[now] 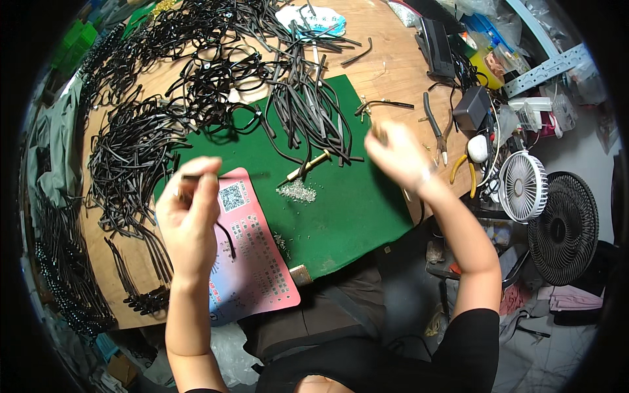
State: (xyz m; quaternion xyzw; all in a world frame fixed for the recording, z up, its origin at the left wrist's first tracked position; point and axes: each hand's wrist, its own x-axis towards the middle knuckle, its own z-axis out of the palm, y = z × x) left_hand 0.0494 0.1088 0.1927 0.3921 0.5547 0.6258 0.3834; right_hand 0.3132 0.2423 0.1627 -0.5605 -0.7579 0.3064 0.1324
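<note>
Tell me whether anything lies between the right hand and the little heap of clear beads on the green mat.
Nothing visible: bare green mat separates the right hand from the bead heap; the brass-handled tool lies just above the heap.

I see a felt mat (354,203) lying in the middle of the workbench (386,65). On the mat's near left corner rests a printed card (252,262), and right of the card sits a small heap of tiny beads (297,191). Behind the beads lies a screwdriver (308,165). Piles of spectacle arms (131,157) spread left of and behind the mat. Pliers (462,171) lie right of it, with two fans (524,185) farther right, off the bench.
</note>
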